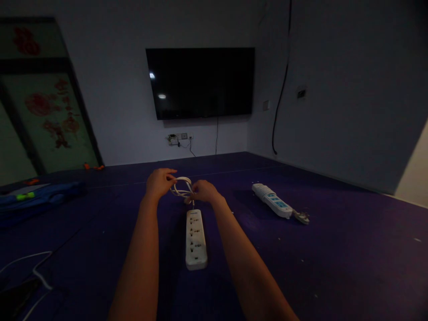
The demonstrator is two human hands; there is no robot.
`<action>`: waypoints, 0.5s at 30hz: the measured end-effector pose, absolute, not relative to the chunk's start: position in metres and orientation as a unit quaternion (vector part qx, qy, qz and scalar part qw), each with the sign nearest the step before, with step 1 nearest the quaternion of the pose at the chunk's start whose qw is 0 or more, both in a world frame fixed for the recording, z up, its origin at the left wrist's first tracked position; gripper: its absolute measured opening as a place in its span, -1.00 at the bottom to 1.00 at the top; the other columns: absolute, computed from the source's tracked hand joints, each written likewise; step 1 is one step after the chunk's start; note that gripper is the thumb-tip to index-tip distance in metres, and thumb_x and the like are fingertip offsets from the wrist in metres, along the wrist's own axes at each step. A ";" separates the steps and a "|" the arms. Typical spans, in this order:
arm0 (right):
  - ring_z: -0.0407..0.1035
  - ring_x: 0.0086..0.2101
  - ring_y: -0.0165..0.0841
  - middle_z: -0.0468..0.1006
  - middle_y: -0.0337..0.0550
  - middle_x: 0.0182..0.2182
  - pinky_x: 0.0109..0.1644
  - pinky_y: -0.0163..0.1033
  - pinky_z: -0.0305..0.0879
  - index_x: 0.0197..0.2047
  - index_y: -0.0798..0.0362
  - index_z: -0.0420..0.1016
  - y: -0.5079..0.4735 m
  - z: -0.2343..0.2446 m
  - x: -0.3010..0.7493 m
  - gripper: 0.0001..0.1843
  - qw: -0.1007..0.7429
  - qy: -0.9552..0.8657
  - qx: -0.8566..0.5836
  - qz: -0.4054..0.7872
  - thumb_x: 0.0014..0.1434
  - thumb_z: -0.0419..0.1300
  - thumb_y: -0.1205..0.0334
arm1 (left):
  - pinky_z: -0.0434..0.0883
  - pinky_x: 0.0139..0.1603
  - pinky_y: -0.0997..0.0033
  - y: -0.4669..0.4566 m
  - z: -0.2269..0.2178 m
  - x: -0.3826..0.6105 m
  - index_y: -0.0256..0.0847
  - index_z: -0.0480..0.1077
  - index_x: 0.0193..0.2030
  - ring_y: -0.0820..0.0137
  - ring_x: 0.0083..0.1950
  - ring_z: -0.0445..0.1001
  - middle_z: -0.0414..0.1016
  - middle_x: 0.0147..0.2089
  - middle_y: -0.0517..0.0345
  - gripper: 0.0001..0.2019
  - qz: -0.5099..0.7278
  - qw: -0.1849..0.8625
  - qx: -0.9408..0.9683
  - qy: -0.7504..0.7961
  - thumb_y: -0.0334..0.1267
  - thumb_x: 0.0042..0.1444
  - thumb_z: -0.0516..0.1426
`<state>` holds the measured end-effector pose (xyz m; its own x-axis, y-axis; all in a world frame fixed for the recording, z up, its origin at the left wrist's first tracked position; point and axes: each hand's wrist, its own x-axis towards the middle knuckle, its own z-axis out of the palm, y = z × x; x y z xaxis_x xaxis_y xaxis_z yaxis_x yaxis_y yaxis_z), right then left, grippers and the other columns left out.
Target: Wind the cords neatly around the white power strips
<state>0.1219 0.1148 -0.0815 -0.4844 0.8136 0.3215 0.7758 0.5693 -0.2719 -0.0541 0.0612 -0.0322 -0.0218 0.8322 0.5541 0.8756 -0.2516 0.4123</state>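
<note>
A white power strip (196, 240) lies lengthwise on the purple surface, between my forearms, its sockets facing up. From its far end runs a white cord (183, 193), gathered in loose loops. My left hand (161, 182) is closed on the left side of these loops, thumb and fingers pinched together. On the right side, near where the cord meets the strip, my right hand (204, 191) grips the cord with bent fingers. The cord's plug cannot be made out clearly behind the right hand.
To the right lies a second white power strip (272, 200) with blue sockets, its cord wrapped around it. Blue cloth (50, 196) lies at the left, and a white cable (42, 277) near the front left. A television (202, 82) hangs on the far wall.
</note>
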 end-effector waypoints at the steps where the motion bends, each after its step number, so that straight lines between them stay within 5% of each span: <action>1: 0.43 -0.31 -0.40 0.60 -0.17 -0.34 -0.37 -0.40 0.12 -0.31 0.05 0.61 0.117 -0.083 0.124 -0.75 0.217 -0.860 -0.458 0.053 0.01 0.30 0.05 | 0.40 -0.20 0.36 0.062 -0.033 -0.054 -0.17 0.49 -0.03 0.29 -0.21 0.57 0.63 -0.25 0.08 -0.66 -0.380 0.034 -0.697 -0.608 -0.36 -0.01 0.20; 10: 0.42 -0.41 -0.42 0.55 -0.23 -0.52 -0.42 -0.43 0.11 -0.43 0.12 0.62 0.133 -0.097 0.133 -0.87 0.240 -0.836 -0.477 0.128 -0.10 0.36 0.24 | 0.41 -0.24 0.41 0.073 -0.036 -0.050 -0.21 0.51 -0.08 0.35 -0.27 0.56 0.62 -0.28 0.09 -0.67 -0.390 -0.024 -0.731 -0.560 -0.35 -0.06 0.24; 15: 0.49 -0.30 -0.28 0.61 -0.10 -0.40 -0.38 -0.40 0.23 -0.40 0.10 0.63 0.143 -0.107 0.145 -0.80 0.286 -0.774 -0.539 0.170 -0.21 0.42 0.29 | 0.41 -0.20 0.36 0.072 -0.036 -0.056 -0.28 0.52 -0.11 0.30 -0.23 0.54 0.61 -0.23 -0.02 -0.70 -0.380 0.009 -0.720 -0.581 -0.38 -0.05 0.22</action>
<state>0.1452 0.1433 -0.1073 -0.2554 0.9315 0.2591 0.7371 0.3610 -0.5713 -0.0560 0.0721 -0.0358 0.0362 0.8294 0.5575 0.8438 -0.3243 0.4276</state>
